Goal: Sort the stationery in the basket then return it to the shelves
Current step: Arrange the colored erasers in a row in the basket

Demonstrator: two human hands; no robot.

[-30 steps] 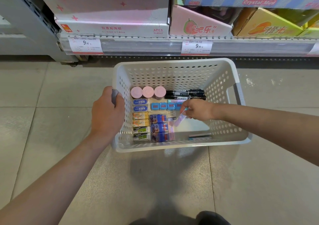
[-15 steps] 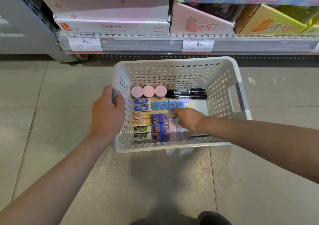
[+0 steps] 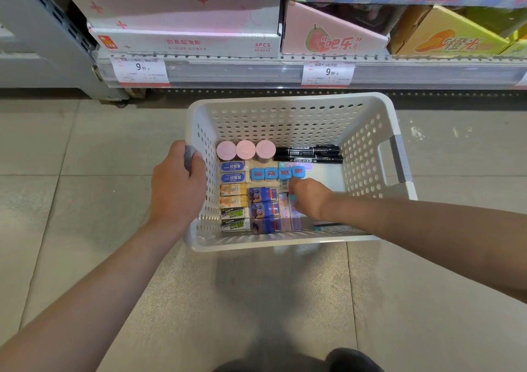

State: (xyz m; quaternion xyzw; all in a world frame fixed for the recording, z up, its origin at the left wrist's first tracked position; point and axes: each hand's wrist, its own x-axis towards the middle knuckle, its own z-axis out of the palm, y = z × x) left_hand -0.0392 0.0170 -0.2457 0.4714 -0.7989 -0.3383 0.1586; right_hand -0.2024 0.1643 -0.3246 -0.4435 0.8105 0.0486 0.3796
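Since the earlier frame our right hand (image 3: 309, 197) has dropped nearer the basket's (image 3: 285, 240) front, fingers curled onto the pastel erasers (image 3: 285, 214), apparently aligning them, while our left hand (image 3: 178, 183) grips the handle (image 3: 188, 156), steadying it.

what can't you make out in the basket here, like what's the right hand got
Head view only:
- Right hand: fingertips curl under it, so whether the grip holds anything is hidden.
- Pastel strips: partly covered by that hand; print too small.
- Flat item under the right forearm: mostly hidden.
- Price tags: fine print blurred.
- Basket: near wall hides its floor edge.
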